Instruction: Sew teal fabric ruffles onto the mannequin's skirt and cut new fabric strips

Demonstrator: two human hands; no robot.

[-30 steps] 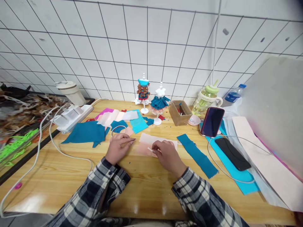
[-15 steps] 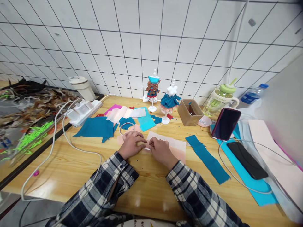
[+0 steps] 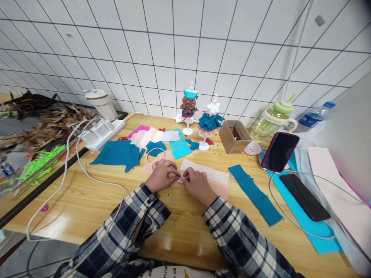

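A pale pink crepe paper sheet [image 3: 218,178] lies on the wooden table, partly under my right hand [image 3: 198,184]. That hand's thumb and forefinger are pinched together at the sheet's left edge, where a narrow whitish-pink bit shows between both hands. My left hand [image 3: 162,175] is curled in from the other side, its fingertips pressed to the same edge. Exactly how the paper is folded there is hidden by the fingers. Just behind the left hand lies a roll of tape or thin white ring [image 3: 155,155], on scraps of peach and teal paper [image 3: 155,146].
Two small mannequins [image 3: 209,122] in paper dresses stand near the wall beside a cardboard box [image 3: 235,137]. A teal strip [image 3: 255,195] and phones [image 3: 304,197] lie to the right. White cables [image 3: 101,181] run from a power strip [image 3: 106,135] at left.
The camera view has shifted slightly. My hands stay at the paper's edge, with the fingertips a little closer together over the whitish-pink bit.
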